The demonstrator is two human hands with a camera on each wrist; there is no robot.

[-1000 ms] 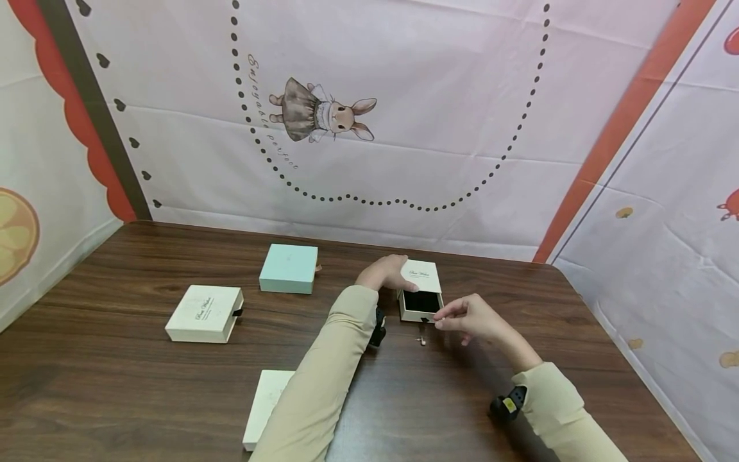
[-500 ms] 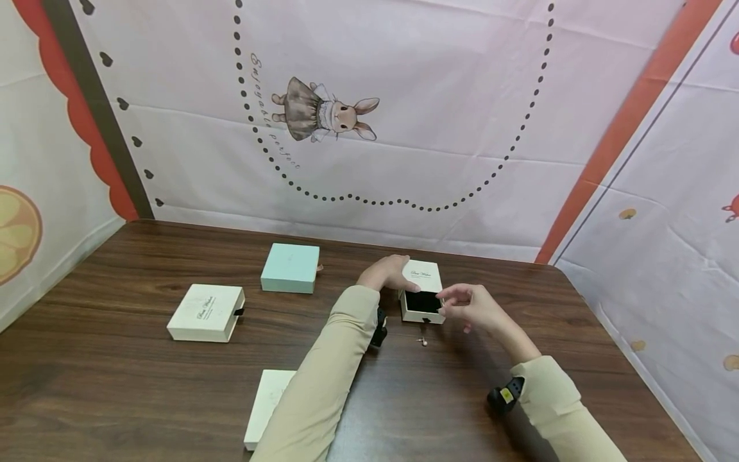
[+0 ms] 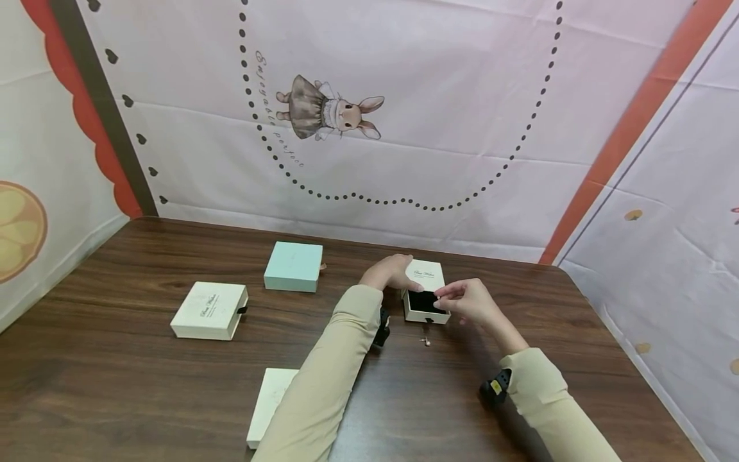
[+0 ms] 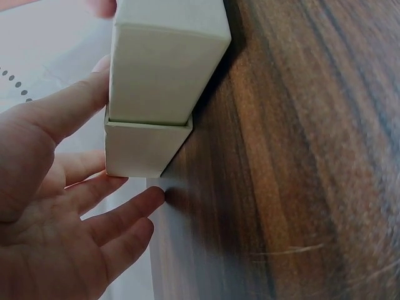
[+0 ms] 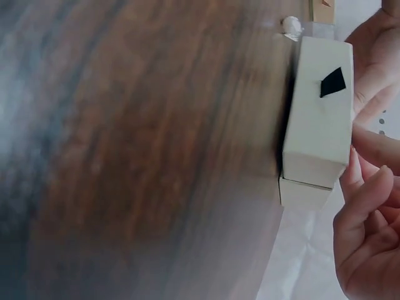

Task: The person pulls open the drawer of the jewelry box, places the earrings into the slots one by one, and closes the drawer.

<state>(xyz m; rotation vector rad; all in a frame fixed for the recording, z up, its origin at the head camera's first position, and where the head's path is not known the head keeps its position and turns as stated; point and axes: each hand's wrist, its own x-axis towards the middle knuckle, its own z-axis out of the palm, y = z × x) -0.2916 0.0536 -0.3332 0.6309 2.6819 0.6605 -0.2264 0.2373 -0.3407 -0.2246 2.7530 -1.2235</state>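
A small white drawer box (image 3: 425, 274) stands at the right rear, its drawer (image 3: 426, 316) pulled out to show a black lining (image 3: 420, 300). My left hand (image 3: 391, 271) grips the box's sleeve from its left side, thumb on top; the left wrist view shows my left hand (image 4: 56, 206) against its side. My right hand (image 3: 470, 300) has thumb and index finger close together over the drawer's right part. In the right wrist view, the drawer wall partly hides the right hand (image 5: 369, 231); anything between its fingertips cannot be made out. One earring (image 3: 426, 342) lies on the table before the drawer.
A pale blue box (image 3: 293, 266) and a white box with a black tab (image 3: 210, 311) stand at the left on the dark wooden table (image 3: 115, 385). Another white box (image 3: 268, 404) is partly hidden by my left sleeve (image 3: 329, 372). A printed cloth (image 3: 433, 115) hangs behind.
My right hand has moved from the drawer's front right corner to above the lining inside it. My left hand stays on the box. The view has shifted slightly.
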